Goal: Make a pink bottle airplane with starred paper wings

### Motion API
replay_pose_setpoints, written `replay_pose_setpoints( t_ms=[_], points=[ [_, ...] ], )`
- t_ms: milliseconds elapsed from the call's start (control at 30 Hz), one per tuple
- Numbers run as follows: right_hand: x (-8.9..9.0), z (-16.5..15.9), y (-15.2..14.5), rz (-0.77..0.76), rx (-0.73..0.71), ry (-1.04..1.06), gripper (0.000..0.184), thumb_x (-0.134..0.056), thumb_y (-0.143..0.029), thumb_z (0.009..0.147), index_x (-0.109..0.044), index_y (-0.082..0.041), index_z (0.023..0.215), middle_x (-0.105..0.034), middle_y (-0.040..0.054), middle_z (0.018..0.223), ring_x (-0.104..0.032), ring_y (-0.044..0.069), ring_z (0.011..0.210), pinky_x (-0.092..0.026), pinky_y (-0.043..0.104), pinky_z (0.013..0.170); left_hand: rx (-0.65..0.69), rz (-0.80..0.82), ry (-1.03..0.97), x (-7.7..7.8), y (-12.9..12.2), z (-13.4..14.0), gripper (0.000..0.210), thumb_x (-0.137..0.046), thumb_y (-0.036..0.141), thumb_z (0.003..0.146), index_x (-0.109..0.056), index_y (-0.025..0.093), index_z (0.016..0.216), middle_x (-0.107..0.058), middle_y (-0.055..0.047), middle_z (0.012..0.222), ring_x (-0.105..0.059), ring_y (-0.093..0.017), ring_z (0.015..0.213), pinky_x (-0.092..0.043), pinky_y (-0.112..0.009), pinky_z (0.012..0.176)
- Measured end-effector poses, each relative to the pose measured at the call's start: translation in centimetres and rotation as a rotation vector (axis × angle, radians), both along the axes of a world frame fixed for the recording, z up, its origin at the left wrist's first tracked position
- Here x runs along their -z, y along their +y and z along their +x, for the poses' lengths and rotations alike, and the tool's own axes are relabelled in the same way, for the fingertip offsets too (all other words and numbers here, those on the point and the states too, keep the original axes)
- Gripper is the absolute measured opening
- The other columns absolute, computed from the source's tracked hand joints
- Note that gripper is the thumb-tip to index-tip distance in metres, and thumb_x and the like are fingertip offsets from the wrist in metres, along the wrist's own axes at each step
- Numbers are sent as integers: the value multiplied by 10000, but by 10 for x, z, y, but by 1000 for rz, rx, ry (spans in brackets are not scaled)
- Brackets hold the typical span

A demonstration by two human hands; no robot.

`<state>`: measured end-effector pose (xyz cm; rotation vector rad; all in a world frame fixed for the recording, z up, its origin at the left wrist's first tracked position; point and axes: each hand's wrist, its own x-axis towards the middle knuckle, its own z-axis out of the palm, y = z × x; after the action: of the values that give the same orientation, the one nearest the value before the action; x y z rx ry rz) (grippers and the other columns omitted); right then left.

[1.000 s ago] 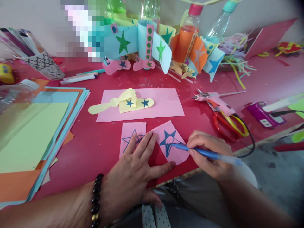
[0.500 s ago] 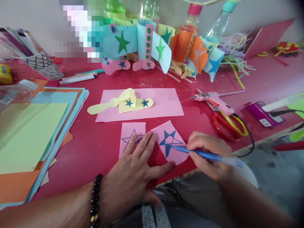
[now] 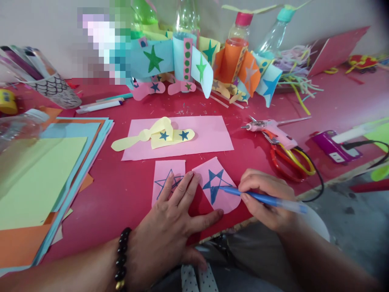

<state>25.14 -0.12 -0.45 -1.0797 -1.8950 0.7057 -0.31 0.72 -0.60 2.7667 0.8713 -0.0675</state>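
My right hand (image 3: 269,198) grips a blue marker (image 3: 264,197), its tip touching a star drawn on the right pink paper piece (image 3: 228,200). Part of that star is filled in blue; other points are only outlined. My left hand (image 3: 176,211) lies spread with fingers apart, fingertips over the left pink paper piece (image 3: 160,168) and against the edge of the right one. An outlined blue star on the left piece is partly hidden by those fingers. Beyond them, a yellow paper cutout (image 3: 174,138) with two blue stars rests on a pink paper sheet (image 3: 209,134).
A pink glue gun (image 3: 275,129) and red-and-yellow-handled scissors (image 3: 284,164) lie right, near a purple power adapter (image 3: 332,148). Paper sheets (image 3: 39,174) are stacked left, by a marker cup (image 3: 57,89). Decorated bottles (image 3: 187,56) stand at the back of the red table (image 3: 121,194).
The view has shifted slightly, so things sit a little lower. A bit more blue shows inside the right star. Both hands keep nearly the same pose.
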Motion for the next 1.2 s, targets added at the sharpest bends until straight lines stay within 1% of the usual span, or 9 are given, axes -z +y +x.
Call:
replay_pose_setpoints(
  t_ms=[67, 133, 333, 533, 600, 767, 1000, 1100, 1200],
  points=[
    [1, 1, 0, 5, 29, 2, 134, -599, -81, 799, -615, -196, 866, -593, 31, 715, -565, 178, 668, -457, 321, 592, -3, -7, -10, 1, 0, -1, 979, -634, 845, 568, -387, 506, 1453, -157, -233, 1617, -116, -497, 1473, -182, -751, 1078],
    [1, 1, -1, -1, 11, 14, 140, -594, -80, 806, -614, -198, 878, -606, 32, 736, -576, 179, 687, -469, 322, 609, 0, -9, -22, 3, -1, -1, 969, -605, 861, 583, -372, 514, 1457, -142, -223, 1623, -110, -494, 1475, -175, -751, 1079],
    [5, 1, -2, -20, -34, 3, 165, -606, -90, 811, -618, -209, 924, -628, 41, 808, -614, 187, 738, -499, 332, 655, 7, 1, -38, 3, -1, -2, 944, -560, 878, 603, -384, 506, 1454, -160, -258, 1604, -131, -492, 1470, -219, -753, 1064],
    [3, 0, -1, -18, -27, -53, 124, -599, -120, 836, -611, -221, 908, -639, 37, 802, -626, 190, 740, -510, 331, 665, 6, 6, -50, 5, -1, -4, 969, -618, 855, 573, -395, 506, 1448, -136, -241, 1614, -126, -496, 1470, -229, -768, 1051],
    [3, 0, 0, -20, -6, -68, 118, -600, -123, 842, -614, -217, 912, -642, 38, 808, -627, 189, 748, -514, 329, 676, 9, 9, -58, 6, -2, -5, 980, -625, 853, 566, -390, 505, 1451, -122, -247, 1614, -124, -497, 1470, -234, -770, 1047],
    [5, 0, 1, -5, 124, -77, 124, -609, -119, 847, -629, -205, 934, -628, 32, 811, -616, 176, 735, -506, 310, 659, 8, 12, -67, 7, -3, -5, 989, -612, 863, 558, -391, 501, 1451, -115, -252, 1613, -118, -499, 1470, -230, -774, 1044],
    [5, 0, 0, -24, -32, -38, 134, -600, -115, 835, -609, -215, 924, -635, 42, 824, -626, 191, 759, -509, 334, 673, 1, 6, -57, 8, -1, -4, 999, -641, 851, 557, -372, 511, 1457, -108, -231, 1624, -109, -488, 1476, -219, -769, 1054],
    [5, -1, 1, -25, -23, -64, 126, -598, -116, 840, -608, -214, 918, -636, 39, 822, -621, 182, 755, -510, 329, 681, -1, 1, -54, 7, -1, -4, 996, -644, 851, 549, -381, 517, 1450, -124, -225, 1625, -117, -488, 1474, -232, -769, 1048],
    [5, 0, 1, -17, 54, -76, 116, -598, -120, 848, -618, -206, 923, -629, 34, 811, -606, 170, 739, -504, 312, 670, -3, 0, -56, 7, -2, -4, 982, -623, 861, 553, -387, 522, 1444, -123, -223, 1626, -119, -488, 1474, -226, -770, 1050]
  ],
)
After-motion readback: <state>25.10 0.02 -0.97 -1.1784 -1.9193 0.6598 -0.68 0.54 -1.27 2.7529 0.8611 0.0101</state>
